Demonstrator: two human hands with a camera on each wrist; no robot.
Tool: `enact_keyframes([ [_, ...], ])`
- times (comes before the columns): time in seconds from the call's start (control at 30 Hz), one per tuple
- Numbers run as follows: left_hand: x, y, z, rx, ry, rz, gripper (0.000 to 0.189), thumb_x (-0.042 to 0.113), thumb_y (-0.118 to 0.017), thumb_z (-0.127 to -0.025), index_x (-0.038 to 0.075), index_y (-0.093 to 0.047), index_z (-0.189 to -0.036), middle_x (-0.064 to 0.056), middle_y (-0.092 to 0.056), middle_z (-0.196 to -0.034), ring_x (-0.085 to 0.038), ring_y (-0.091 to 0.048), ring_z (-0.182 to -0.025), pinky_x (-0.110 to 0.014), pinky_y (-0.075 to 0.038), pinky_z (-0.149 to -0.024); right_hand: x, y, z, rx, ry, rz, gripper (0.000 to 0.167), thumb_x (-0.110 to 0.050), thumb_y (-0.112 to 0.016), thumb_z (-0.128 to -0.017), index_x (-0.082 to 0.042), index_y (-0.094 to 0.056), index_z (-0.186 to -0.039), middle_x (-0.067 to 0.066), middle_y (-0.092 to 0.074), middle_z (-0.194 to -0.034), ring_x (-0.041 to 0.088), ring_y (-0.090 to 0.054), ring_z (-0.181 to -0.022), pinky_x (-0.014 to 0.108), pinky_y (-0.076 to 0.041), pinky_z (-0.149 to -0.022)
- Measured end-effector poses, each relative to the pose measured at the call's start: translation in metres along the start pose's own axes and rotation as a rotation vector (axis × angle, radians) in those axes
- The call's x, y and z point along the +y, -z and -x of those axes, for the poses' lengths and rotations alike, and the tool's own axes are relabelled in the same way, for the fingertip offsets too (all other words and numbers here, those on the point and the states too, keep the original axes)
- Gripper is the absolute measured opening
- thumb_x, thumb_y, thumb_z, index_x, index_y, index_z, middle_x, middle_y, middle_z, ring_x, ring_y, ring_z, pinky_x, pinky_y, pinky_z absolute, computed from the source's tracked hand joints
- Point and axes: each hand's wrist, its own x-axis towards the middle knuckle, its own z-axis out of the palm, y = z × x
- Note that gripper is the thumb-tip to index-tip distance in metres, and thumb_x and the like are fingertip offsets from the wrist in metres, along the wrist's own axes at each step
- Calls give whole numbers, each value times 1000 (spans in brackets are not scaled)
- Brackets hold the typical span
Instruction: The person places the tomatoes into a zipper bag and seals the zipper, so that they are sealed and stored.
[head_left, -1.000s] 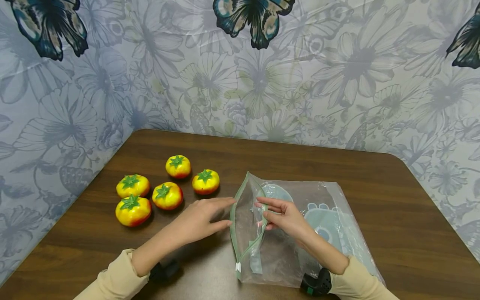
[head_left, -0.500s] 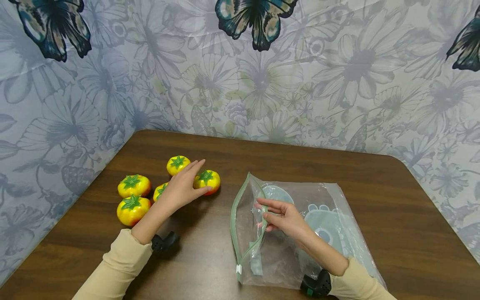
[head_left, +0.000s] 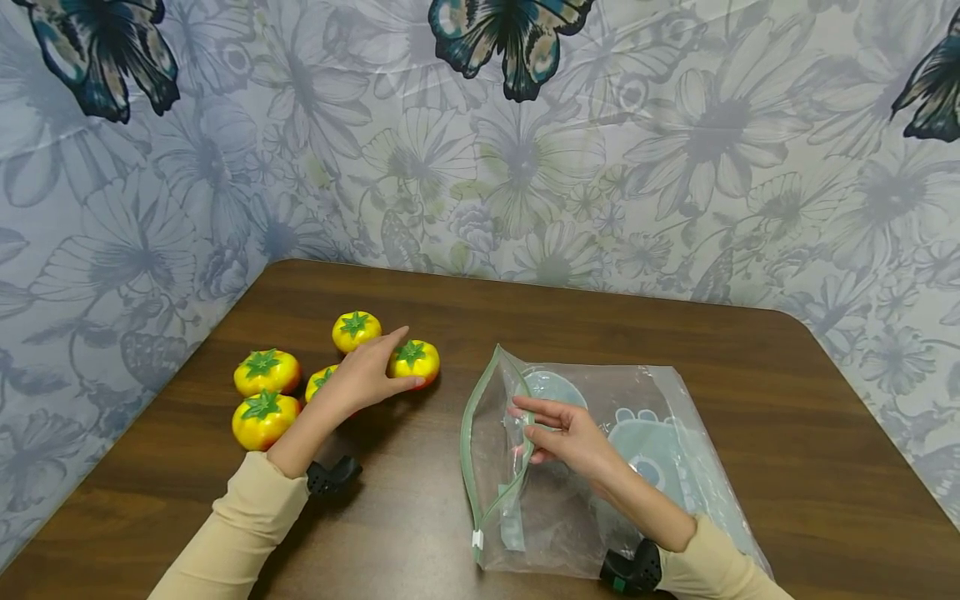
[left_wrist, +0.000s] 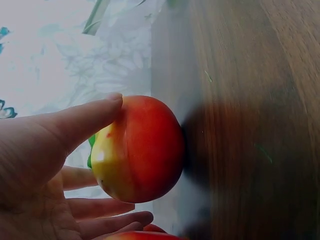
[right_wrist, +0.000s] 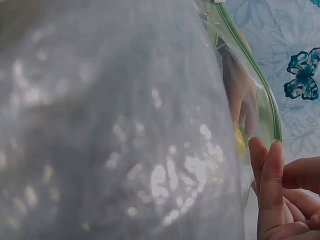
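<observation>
At the right of a group of several red-and-yellow toy tomatoes, my left hand (head_left: pixel 363 375) holds one tomato (head_left: pixel 418 358) between thumb and fingers. The left wrist view has the thumb on the side of this tomato (left_wrist: pixel 150 155); the fingers reach behind it, partly hidden. It sits at the tabletop. A clear zip bag (head_left: pixel 465 442) with a green-edged mouth and pale blue prints lies to the right, its mouth spread towards the tomatoes. My right hand (head_left: pixel 570 433) pinches the near-right lip of that mouth. Up close, right fingers (right_wrist: pixel 271 175) grip the green strip.
Left of the hand stand two tomatoes, one yellow-topped (head_left: pixel 266 372) and another in front (head_left: pixel 264 421). A further tomato (head_left: pixel 355 331) is behind my left hand, and one (head_left: pixel 318 382) is partly covered by it. A white slider (head_left: pixel 477 539) sits at the bag's near corner.
My left hand has left the bag's mouth and moved left to the rightmost tomato, its fingers now drawn in around it. The right hand and bag stay in place.
</observation>
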Motion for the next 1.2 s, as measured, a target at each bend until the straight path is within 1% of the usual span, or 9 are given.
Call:
enact_keyframes([
  [0.17,0,-3,-4,-13,12,-6,80,40,-70,-83,-3,-36,-141,-24,-46,-133,-42,-44,-117,-56,-34,-95,0,1,1,3,-6,-3,44,-6,-59,-92,-3,-49,-135,17,-48,-134,16,-62,-65,31,-54,-66],
  [0.27,1,-6,-5,-13,15,-11,77,41,-70,-82,-1,-39,-139,-22,-51,-129,-41,-49,-112,-55,-38,-92,0,1,1,-4,-2,-6,45,-5,-58,-92,-2,-48,-136,18,-47,-135,17,-64,-68,31,-54,-66],
  [0.37,2,-7,-4,-11,12,-10,76,40,-71,-82,-1,-41,-138,-21,-53,-127,-40,-50,-108,-54,-40,-90,0,1,0,-12,6,-7,45,-5,-58,-92,-1,-48,-136,17,-50,-132,17,-65,-71,30,-54,-65],
  [0.6,6,-8,-4,-1,-4,6,75,38,-73,-80,0,-43,-137,-20,-54,-124,-37,-52,-106,-51,-42,-89,3,1,-2,-25,6,-19,44,-3,-57,-92,-1,-48,-135,17,-52,-130,19,-67,-77,28,-54,-65],
  [0.87,9,-9,-3,-3,-32,21,75,39,-73,-80,2,-43,-137,-19,-54,-126,-36,-53,-106,-51,-42,-88,3,1,-1,-34,8,-37,44,-4,-57,-93,0,-47,-135,18,-51,-131,18,-66,-76,29,-54,-65],
  [1.03,17,-7,1,11,-54,51,76,40,-74,-79,4,-43,-139,-17,-53,-128,-36,-52,-107,-51,-42,-88,2,0,0,-30,5,-39,44,-4,-57,-92,0,-47,-135,17,-51,-131,18,-66,-75,28,-54,-65],
  [1.2,31,-5,10,39,-92,77,76,40,-75,-78,8,-43,-140,-13,-53,-129,-31,-53,-108,-48,-44,-89,2,0,0,-33,2,-47,44,-4,-57,-92,0,-48,-135,17,-52,-130,19,-67,-77,28,-54,-65],
])
